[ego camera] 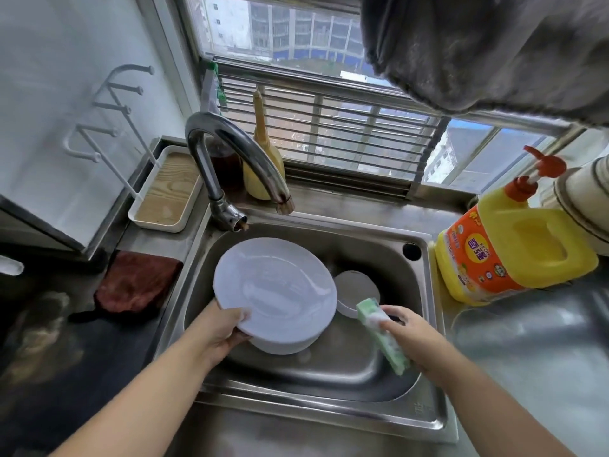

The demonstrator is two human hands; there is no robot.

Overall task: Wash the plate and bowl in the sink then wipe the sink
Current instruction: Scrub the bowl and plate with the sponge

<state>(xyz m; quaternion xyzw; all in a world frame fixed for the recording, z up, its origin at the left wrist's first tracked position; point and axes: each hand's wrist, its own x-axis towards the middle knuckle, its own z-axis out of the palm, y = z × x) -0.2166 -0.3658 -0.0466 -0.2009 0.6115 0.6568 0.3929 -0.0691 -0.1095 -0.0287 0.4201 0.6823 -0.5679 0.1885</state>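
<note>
— Plate (pixel 275 288) placement and grip?
— It is held at its near rim by the left hand (pixel 220 334), thumb curled over the top face, fingers underneath. It is tilted, face turned up, over the left part of the sink (pixel 425 384), below the faucet (pixel 230 153).

— And the other grip?
— A green sponge (pixel 384 336) is pinched by the right hand (pixel 417 341). Its long axis is run from far-left to near-right, the far end pointed at the bowl (pixel 357 293); white foam is seen on it.

— What is contained in the sink?
— One plate is held above the basin; one bowl is seen just right of the plate, apparently upside down. One sponge is counted.

— And on the bench?
— One yellow detergent bottle (pixel 514 239) is stood right of the sink; one reddish cloth (pixel 138 282) is laid to its left, with one tray (pixel 166 189) behind it.
</note>
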